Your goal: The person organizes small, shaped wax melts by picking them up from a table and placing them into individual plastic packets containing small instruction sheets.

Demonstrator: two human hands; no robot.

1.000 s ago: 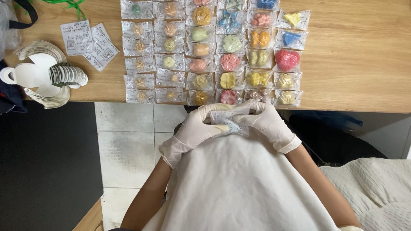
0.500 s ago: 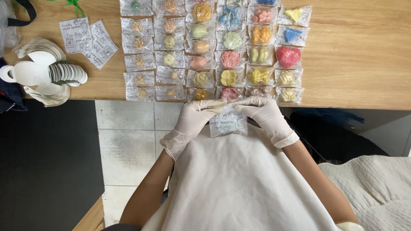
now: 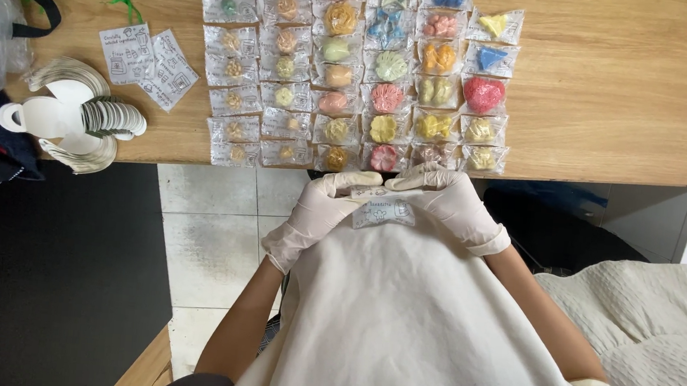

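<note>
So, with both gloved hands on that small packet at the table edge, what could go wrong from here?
1. The small clear packet is held by the left hand and right hand over the lap, off the wooden table; a slipped grip would likely drop it onto the cream apron or the floor.
2. The nearest row of bagged pieces sits right at the table's edge beside the fingers; a nudge could push some off.

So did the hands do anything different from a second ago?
Hardly. The left hand and right hand, both gloved, still pinch the small clear packet together at the table edge; the packet shows a little more below the fingers now. The rows of coloured packets and the paper tags stayed put.
</note>
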